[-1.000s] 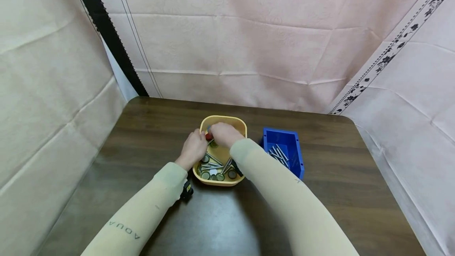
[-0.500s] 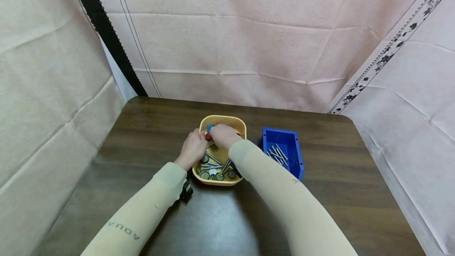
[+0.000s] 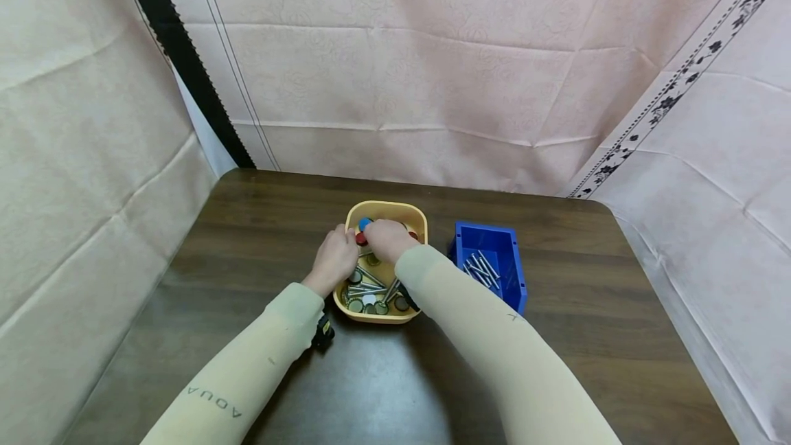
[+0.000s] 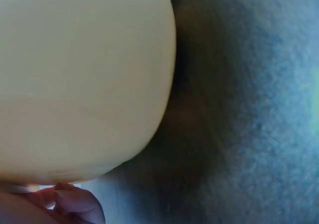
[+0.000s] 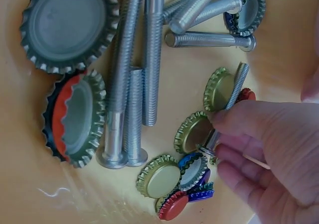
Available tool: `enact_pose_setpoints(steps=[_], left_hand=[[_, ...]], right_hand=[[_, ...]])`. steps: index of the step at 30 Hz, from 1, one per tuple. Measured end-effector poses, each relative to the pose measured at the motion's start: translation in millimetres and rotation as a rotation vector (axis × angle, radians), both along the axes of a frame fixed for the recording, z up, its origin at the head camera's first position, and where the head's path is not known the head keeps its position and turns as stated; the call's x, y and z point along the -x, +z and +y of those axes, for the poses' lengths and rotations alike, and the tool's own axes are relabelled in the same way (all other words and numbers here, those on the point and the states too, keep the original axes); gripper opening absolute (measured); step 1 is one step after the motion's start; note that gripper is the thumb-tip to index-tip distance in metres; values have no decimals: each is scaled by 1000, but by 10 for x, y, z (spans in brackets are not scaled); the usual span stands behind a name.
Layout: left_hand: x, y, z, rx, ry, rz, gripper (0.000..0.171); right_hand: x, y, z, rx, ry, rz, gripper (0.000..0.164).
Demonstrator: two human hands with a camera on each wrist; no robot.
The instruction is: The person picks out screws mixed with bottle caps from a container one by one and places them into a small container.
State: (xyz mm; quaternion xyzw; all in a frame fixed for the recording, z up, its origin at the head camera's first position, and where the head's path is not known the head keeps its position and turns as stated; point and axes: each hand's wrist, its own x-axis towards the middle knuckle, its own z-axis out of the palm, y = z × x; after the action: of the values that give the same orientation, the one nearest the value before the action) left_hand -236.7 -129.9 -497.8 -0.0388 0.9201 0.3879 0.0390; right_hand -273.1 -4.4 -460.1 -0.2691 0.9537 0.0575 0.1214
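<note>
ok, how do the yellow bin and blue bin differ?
Shape: the yellow bin has rounded corners; the blue bin has squarer ones.
Contents: the yellow bin mixes bolts and bottle caps; the blue bin shows only bolts, though a sleeve hides part of it.
Both stand on the table and hold bolts.

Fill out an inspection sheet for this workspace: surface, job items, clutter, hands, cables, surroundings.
Surface: dark wood-grain table, glossy sheen at the near side.
Job items: yellow container holding mixed bottle caps and loose bolts; blue box to its right, holding more bolts.
Clutter: nothing seen.
Right hand: inside the yellow container, pinching a single bolt.
Left hand: at the yellow container's left rim; exact grip unclear.
Cables: nothing seen.
Surroundings: pale, creased cloth behind the table and at both sides; black band at the far left, floral border at the right.
</note>
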Motion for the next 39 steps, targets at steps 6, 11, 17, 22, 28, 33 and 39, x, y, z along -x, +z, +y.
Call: enact_pose_setpoints(steps=[6, 11, 17, 22, 28, 33, 39], left_hand=[[7, 2, 11, 1, -2, 12, 44], [7, 13, 21, -5, -7, -6, 47], [5, 14, 19, -12, -18, -3, 43], [-1, 11, -9, -31, -15, -17, 42], [-15, -5, -53, -35, -20, -20, 40], [-8, -19, -50, -33, -20, -4, 40], [-10, -27, -19, -30, -22, 3, 40]], right_hand=[[-51, 80, 41, 48, 6, -13, 28], [-9, 46, 64, 10, 0, -19, 12], [10, 7, 20, -25, -11, 15, 19], [-6, -39, -72, -26, -62, 18, 20], [-9, -61, -121, -12, -74, 2, 12], [-8, -23, -103, -34, -66, -12, 14], [-9, 18, -72, -19, -68, -38, 16]])
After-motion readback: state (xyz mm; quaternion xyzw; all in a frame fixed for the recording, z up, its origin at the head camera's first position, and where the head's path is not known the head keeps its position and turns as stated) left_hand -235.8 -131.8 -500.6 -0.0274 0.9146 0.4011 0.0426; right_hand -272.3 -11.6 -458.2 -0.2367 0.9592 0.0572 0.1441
